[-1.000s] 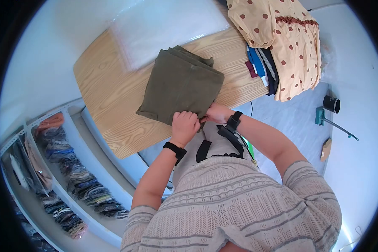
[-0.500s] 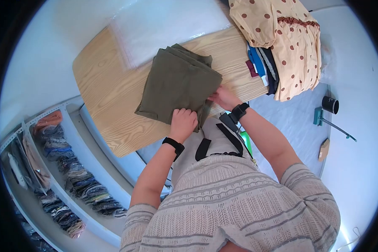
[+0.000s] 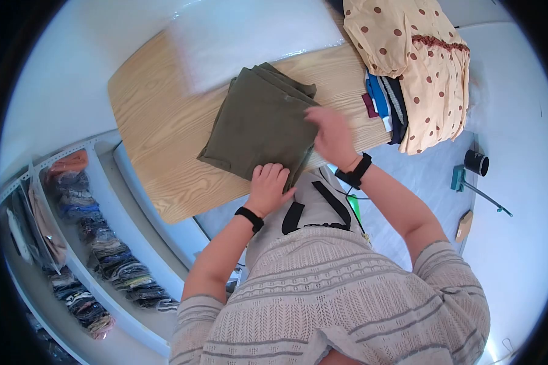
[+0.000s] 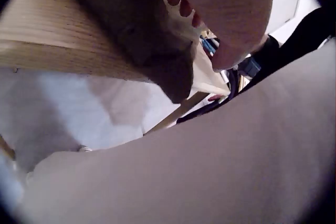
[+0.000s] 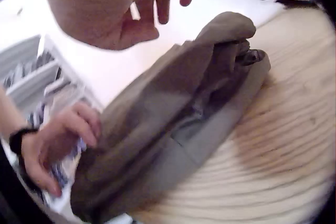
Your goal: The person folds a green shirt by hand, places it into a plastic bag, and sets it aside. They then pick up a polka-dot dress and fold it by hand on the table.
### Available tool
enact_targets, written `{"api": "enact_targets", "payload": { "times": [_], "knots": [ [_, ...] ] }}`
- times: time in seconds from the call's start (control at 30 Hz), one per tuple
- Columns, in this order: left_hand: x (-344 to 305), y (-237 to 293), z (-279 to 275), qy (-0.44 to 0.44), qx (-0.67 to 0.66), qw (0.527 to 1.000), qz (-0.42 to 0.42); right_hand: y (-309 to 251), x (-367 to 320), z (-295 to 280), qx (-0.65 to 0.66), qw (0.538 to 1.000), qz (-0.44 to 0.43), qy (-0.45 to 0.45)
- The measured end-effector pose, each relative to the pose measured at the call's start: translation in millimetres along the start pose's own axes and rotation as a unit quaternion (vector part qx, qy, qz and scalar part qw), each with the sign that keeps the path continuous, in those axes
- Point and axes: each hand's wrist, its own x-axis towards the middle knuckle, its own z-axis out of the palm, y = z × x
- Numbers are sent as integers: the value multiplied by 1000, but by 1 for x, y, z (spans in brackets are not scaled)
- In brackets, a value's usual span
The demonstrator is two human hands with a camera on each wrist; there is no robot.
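A folded olive-green garment [image 3: 256, 121] lies on the wooden table [image 3: 146, 134], its near corner hanging over the front edge. My left hand [image 3: 269, 190] rests on that near corner with fingers spread and the thumb out to the side. In the left wrist view the fingers lie over the cloth [image 4: 152, 40], nothing gripped. My right hand [image 3: 333, 135] is raised at the garment's right edge, fingers relaxed. The right wrist view shows this hand [image 5: 131, 8] above the layered side of the cloth [image 5: 168, 108], a gap between them.
Clear plastic sheets [image 3: 256, 36] lie at the table's back. A polka-dot garment [image 3: 432, 91] and a stack of folded clothes [image 3: 385, 103] are at the right. Shelves of bagged clothes [image 3: 115, 243] stand at left; a black cup-like object [image 3: 476, 163] is at far right.
My right hand has let go of the garment's near corner and moved up along its right side, lifting off the cloth. My left hand has stayed near the corner, its thumb now spread.
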Motion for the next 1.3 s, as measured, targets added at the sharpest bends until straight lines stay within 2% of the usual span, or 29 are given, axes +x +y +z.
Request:
{"api": "enact_targets", "payload": {
  "times": [0.03, 0.07, 0.1, 0.13, 0.2, 0.33, 0.4, 0.43, 0.47, 0.5, 0.53, 0.6, 0.67, 0.7, 0.73, 0.77, 0.8, 0.83, 0.87, 0.93, 0.97, 1.03, 1.07, 1.1, 1.13, 1.2, 1.23, 1.27, 1.3],
  "knots": [
    [-6, -1, -4, 2, 0, 1000, -2, -2, -2, -1, 0, 1000, -2, -2],
    [-12, -2, -8, 0, 22, 1000, 16, -3, -4, -2, -67, 981, -113, -142],
    [-16, -2, -10, -2, 44, 998, 33, -5, -4, -2, -131, 926, -220, -277],
    [-20, -5, -2, 2, 45, 999, 28, -1, -4, -1, -162, 897, -208, -355],
    [-25, -14, 17, 2, 142, 990, 1, 10, 0, 2, -155, 895, -221, -355],
    [-20, -18, 33, 38, 113, 992, -45, 24, 0, 8, -144, 900, -239, -334],
    [-21, -24, 29, 63, -5, 997, -51, 22, -1, 9, -156, 896, -241, -338],
    [-23, -28, 24, 69, -5, 996, -58, 18, 0, 11, -166, 896, -240, -335],
    [-26, -34, 17, 66, -100, 991, -63, 15, 2, 12, -166, 892, -249, -338],
    [-31, -40, 12, 64, -194, 977, -65, 13, 3, 13, -212, 881, -277, -319],
    [-36, -46, 10, 71, -193, 976, -69, 12, 5, 15, -257, 868, -303, -298],
    [-44, -57, 9, 67, -336, 936, -85, 10, 14, 25, -256, 869, -316, -281],
    [-55, -66, 7, 67, -364, 924, -99, 8, 25, 33, -256, 870, -330, -264],
    [-58, -67, 6, 59, -391, 911, -113, 4, 31, 36, -247, 859, -327, -306],
    [-59, -58, -7, 67, -392, 911, -114, 0, 36, 37, -240, 847, -323, -348],
    [-64, -46, -20, 124, -301, 940, -101, -4, 43, 39, -243, 842, -331, -349],
    [-68, -36, -31, 178, -206, 958, -88, -7, 50, 40, -253, 825, -325, -386],
    [-73, -34, -31, 186, -204, 957, -88, -10, 56, 40, -262, 808, -319, -421],
    [-78, -32, -28, 200, -163, 960, -109, -13, 63, 40, -267, 804, -324, -420],
    [-80, -35, -25, 219, -124, 959, -131, -17, 72, 40, -234, 778, -295, -504],
    [-79, -41, -24, 194, -89, 969, -121, -20, 76, 41, -239, 774, -299, -504],
    [-82, -53, -16, 176, -56, 976, -114, -32, 87, 42, -252, 719, -211, -613],
    [-83, -58, -9, 190, -146, 959, -154, -36, 92, 42, -259, 714, -216, -614],
    [-83, -62, -3, 203, -234, 931, -192, -39, 97, 42, -220, 730, -158, -627],
    [-82, -66, 2, 213, -234, 929, -194, -43, 103, 43, -181, 743, -99, -637],
    [-78, -70, 6, 200, -361, 832, -372, -54, 118, 53, -223, 742, -118, -621],
    [-75, -72, 3, 209, -361, 829, -373, -60, 125, 58, -258, 744, -129, -603],
    [-72, -74, 1, 226, -391, 803, -388, -65, 132, 62, -262, 741, -136, -603],
    [-70, -76, -1, 242, -420, 777, -403, -68, 137, 66, -274, 771, -246, -520]
  ]
}}
